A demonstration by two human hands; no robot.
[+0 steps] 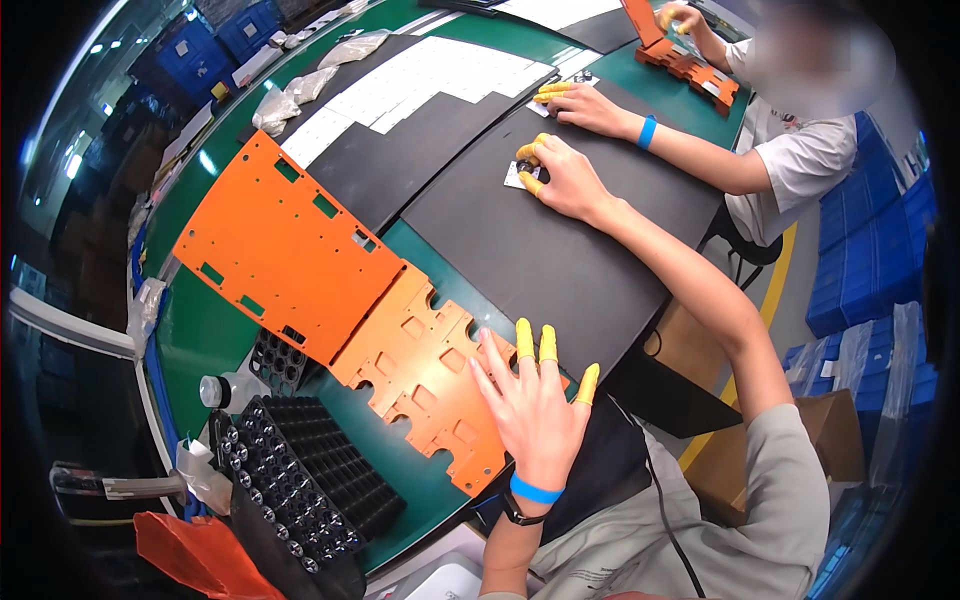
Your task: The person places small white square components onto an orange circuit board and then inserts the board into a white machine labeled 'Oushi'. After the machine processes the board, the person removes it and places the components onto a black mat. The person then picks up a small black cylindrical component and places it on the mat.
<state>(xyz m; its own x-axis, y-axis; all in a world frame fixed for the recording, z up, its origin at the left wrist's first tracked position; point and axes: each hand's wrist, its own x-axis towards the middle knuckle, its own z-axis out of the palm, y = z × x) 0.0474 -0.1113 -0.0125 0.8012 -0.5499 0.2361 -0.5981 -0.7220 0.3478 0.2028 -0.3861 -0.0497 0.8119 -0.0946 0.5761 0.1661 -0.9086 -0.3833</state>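
Note:
My left hand (535, 405) is open, its fingers spread over the right edge of a notched orange fixture (415, 365). Yellow finger cots cover several of its fingertips. A flat orange plate (285, 245) with rectangular cutouts adjoins that fixture on its far left side. Farther off, my right hand (568, 180) reaches over a dark mat (560, 250). Its yellow-capped fingers close around a small black round part (524, 166) on a small white square piece (512, 179). My fingers partly hide the part, so its exact kind is unclear.
A black tray (370, 480) and shiny round parts (270, 500) stand at the lower left, near a clear bottle (215, 391). White sheets (420, 80) lie at the back. A co-worker's hand (590, 108) rests beyond mine, near another orange fixture (690, 70). Blue crates (860, 230) stand right.

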